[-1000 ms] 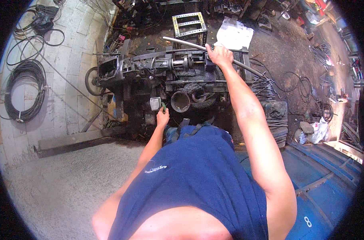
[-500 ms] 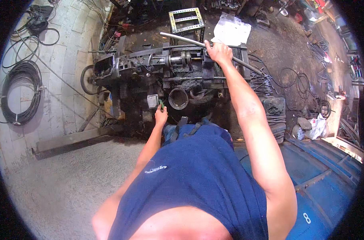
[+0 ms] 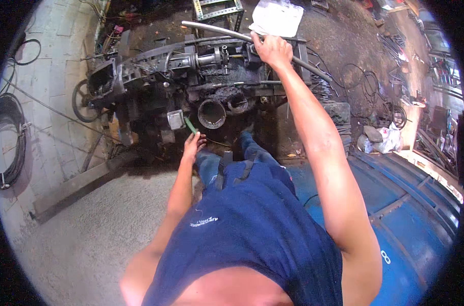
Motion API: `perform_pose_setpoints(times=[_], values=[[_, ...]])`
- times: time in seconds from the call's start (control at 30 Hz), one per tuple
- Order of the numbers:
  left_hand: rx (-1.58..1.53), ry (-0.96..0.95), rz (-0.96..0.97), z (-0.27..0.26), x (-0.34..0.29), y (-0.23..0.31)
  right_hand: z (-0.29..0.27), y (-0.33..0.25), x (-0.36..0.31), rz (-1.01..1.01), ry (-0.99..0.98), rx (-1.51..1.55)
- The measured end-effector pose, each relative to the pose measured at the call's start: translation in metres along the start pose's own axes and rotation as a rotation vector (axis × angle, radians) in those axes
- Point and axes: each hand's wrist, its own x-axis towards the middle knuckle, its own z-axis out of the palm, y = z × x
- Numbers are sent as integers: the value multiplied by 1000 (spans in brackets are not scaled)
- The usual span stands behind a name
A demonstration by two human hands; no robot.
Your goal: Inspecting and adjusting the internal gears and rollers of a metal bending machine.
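My right hand (image 3: 274, 50) is closed around a long grey metal rod (image 3: 216, 30). The rod lies slantwise above a dark, greasy machine (image 3: 155, 76), its left end farther away than its right. Lower left, my left hand (image 3: 192, 148) has its fingers closed at the near end of a slim green handle (image 3: 190, 125); the exact grip is small and partly hidden. Beside that handle is a pale square box (image 3: 176, 119) on the machine. A round, open metal tube end (image 3: 211, 113) faces up just right of it. A bright shaft (image 3: 208, 59) runs along the machine's middle.
Beyond the machine are a perforated metal stand (image 3: 217, 7) and a white sheet (image 3: 276, 18). At right, a stack of metal bars (image 3: 339, 122) and white bags (image 3: 387, 140) lie near a blue metal sheet (image 3: 395, 219). A black cable coil (image 3: 10, 137) rests at far left.
The whole view has shifted, so the machine sits farther left and higher. My left hand is lower on the green handle, more of which shows. The right hand keeps hold of the rod.
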Motion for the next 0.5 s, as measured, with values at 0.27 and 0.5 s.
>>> perform_pose_setpoints(times=[0.27,0.5], values=[[271,35,-201,-34,52,-25,7,1,3,-43,78,-29],[393,71,-121,-30,71,-30,7,5,2,-95,50,25]])
